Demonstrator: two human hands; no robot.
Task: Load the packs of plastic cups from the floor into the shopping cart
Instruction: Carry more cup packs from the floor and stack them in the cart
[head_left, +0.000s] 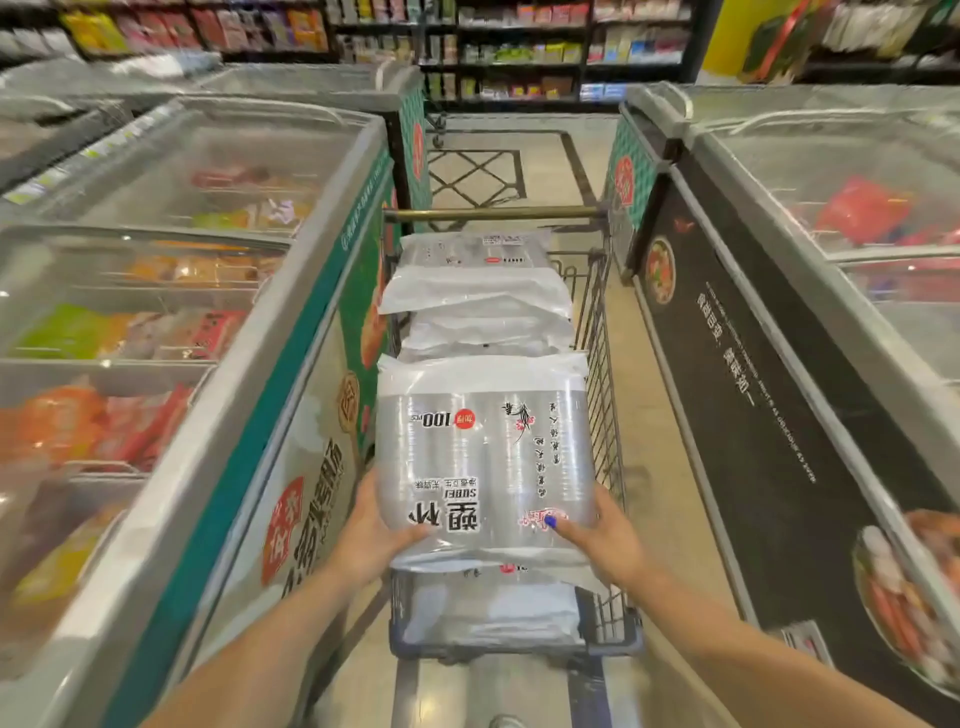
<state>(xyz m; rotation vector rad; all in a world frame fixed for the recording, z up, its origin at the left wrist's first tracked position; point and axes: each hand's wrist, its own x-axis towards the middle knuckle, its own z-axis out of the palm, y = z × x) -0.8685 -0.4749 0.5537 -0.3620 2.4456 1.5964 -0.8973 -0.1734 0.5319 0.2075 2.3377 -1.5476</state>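
Note:
A clear pack of plastic cups (483, 457) with black and red print is held over the near end of the shopping cart (605, 395). My left hand (371, 535) grips its left lower side and my right hand (597, 540) grips its right lower corner. Under and beyond it, several more cup packs (475, 291) lie stacked in the cart basket, reaching toward the far handle bar (493, 214). Another pack (493, 608) shows just below the held one at the cart's near end.
A glass-topped chest freezer (171, 322) runs close along the cart's left side. Another freezer (810, 291) with a dark printed side stands to the right, with a strip of tiled floor (660, 467) between. Stocked shelves (519, 52) close the aisle's far end.

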